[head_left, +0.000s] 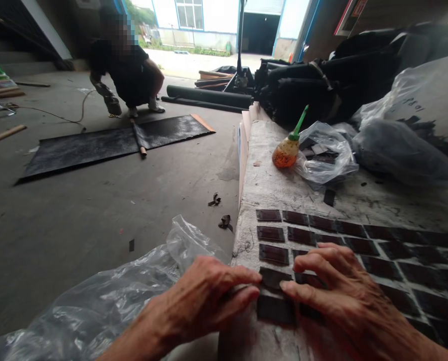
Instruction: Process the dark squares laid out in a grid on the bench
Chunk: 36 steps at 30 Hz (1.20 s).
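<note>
Left hand [208, 296], index finger and thumb close together, grip unclear, touches left edge of flat dark-grey rectangular piece [272, 278] in leftmost column on whitish fabric-topped table [265, 190]; right hand [340, 296], thumb and forefinger apart, rests thumb at opposite edge. Orange-bottomed bottle with green nozzle [285, 153] tilts beside clear plastic bag [344, 165].

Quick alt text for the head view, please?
The left hand and right hand touch a small dark piece on a pale worktop, beside rows of similar pieces. Beyond sits a green-nozzled bottle; on the floor, a person crouches by a black sheet.
</note>
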Available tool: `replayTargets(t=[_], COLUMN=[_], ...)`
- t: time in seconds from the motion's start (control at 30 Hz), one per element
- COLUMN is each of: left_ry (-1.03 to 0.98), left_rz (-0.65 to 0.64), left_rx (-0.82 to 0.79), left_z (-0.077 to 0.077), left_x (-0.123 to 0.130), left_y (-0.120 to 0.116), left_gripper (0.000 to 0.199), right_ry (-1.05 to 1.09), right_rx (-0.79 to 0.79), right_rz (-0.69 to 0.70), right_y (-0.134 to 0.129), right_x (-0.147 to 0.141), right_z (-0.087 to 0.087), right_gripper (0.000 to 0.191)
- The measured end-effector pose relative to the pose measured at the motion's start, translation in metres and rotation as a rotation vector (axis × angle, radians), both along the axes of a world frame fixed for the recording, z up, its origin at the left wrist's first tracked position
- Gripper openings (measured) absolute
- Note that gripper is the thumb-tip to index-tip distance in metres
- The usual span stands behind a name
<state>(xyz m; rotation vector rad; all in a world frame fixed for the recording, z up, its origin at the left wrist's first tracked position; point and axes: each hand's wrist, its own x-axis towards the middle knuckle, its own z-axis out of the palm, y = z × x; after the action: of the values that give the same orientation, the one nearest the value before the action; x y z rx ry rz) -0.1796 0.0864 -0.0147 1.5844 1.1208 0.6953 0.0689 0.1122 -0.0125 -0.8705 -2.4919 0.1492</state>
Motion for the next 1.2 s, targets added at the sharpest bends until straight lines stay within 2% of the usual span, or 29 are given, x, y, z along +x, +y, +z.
replayTargets(t=[0.1,0.2,0.3,0.4,0.53,0.6,0.67,0.8,0.87,0.9,0.97,1.03,1.07,1.1,1.2], left_ry=[-0.186,-0.455,-0.647,-0.745,-0.865,-0.902,-0.929,-1.074,-1.145,-1.168,-1.193,-1.207,-1.227,-1.256,-1.354], left_rz=[0.098,0.174,0.208,0.199,0.185,0.184,0.236,0.314,0.281,0.255,0.189,0.153,0.17,0.203,0.326], left_rx=[-0.218,-0.433,-0.563,-0.607,-0.614,-0.637,-0.662,-0.691,-0.712,-0.72,-0.722,-0.727,-0.728,-0.725,-0.7], left_z=[-0.002,-0.003,0.0,0.005,0.009,0.013,0.02,0.034,0.036,0.036,0.034,0.032,0.031,0.03,0.028], left_x=[-0.008,-0.013,-0.016,-0.013,0.0,0.008,0.014,0.024,0.031,0.034,0.041,0.047,0.05,0.052,0.056], left_y=[-0.006,-0.017,-0.031,-0.045,-0.062,-0.07,-0.078,-0.092,-0.097,-0.098,-0.1,-0.102,-0.103,-0.104,-0.105], left_gripper=[0.03,0.046,0.042,0.037,0.034,0.031,0.029,0.032,0.035,0.036,0.039,0.041,0.043,0.045,0.055], right_ry=[0.013,-0.008,0.007,0.106,0.297,0.409,0.485,0.518,0.583,0.623,0.698,0.782,0.832,0.897,0.995], right_rx=[-0.027,-0.043,0.013,-0.033,-0.355,-0.458,-0.464,-0.279,-0.304,-0.397,-0.7,-0.985,-1.051,-1.044,-0.856], right_rz=[-0.021,-0.014,-0.009,-0.032,0.086,0.152,0.188,0.192,0.151,0.108,-0.018,-0.159,-0.221,-0.277,-0.385], right_y=[0.0,0.0,-0.002,-0.01,-0.029,-0.036,-0.041,-0.049,-0.055,-0.059,-0.065,-0.068,-0.067,-0.066,-0.059], right_x=[-0.005,-0.007,-0.01,-0.021,-0.044,-0.053,-0.055,-0.048,-0.043,-0.041,-0.038,-0.034,-0.031,-0.028,-0.017], right_z=[0.004,0.009,0.016,0.022,0.025,0.024,0.024,0.029,0.032,0.033,0.034,0.033,0.032,0.031,0.03], right_gripper=[0.013,0.013,0.018,0.019,0.023,0.019,0.02,0.031,0.027,0.02,0.006,0.022,0.027,0.029,0.032])
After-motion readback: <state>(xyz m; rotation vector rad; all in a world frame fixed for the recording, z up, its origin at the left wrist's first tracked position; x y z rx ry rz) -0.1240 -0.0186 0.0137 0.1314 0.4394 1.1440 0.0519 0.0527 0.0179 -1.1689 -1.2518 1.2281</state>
